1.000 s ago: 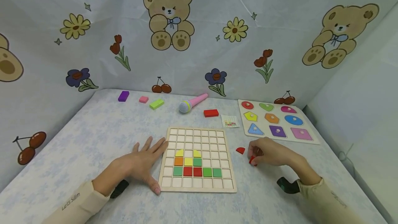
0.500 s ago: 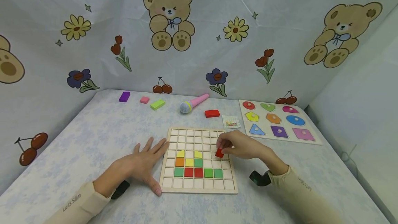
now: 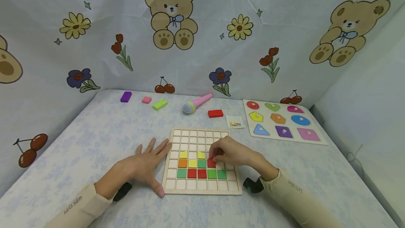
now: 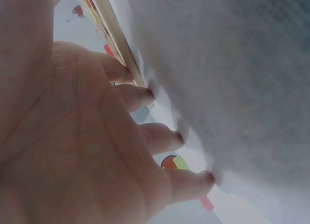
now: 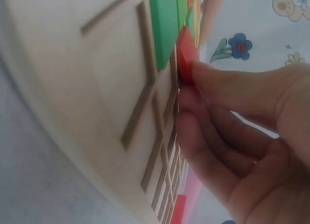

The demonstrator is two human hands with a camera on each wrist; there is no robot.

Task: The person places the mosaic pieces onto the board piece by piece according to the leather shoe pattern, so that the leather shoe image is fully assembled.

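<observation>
A wooden grid board (image 3: 202, 192) lies on the table, with coloured tiles in some of its cells. My right hand (image 3: 232, 152) pinches a red square tile (image 3: 211, 163) between thumb and fingers at the cell right of a green tile (image 3: 201, 164). In the right wrist view this red tile (image 5: 186, 52) sits tilted beside the green tiles, thumb against its side. My left hand (image 3: 143, 167) is spread flat on the table, its fingertips and thumb at the board's left edge. Two yellow pieces (image 3: 183, 154) with slanted corners lie above an orange tile (image 3: 182, 163).
Behind the board lie a toy microphone (image 3: 197, 103), a red block (image 3: 215, 113), a small pattern card (image 3: 235, 122) and a shape puzzle (image 3: 286, 137). Purple (image 3: 126, 97), pink (image 3: 146, 100) and lime-green (image 3: 160, 105) blocks lie at the back left. A bear-print cloth hangs behind.
My right hand has carried the red tile from the table right of the board to a cell beside the green one. Another red piece on the table is now out of sight. My left hand stays put.
</observation>
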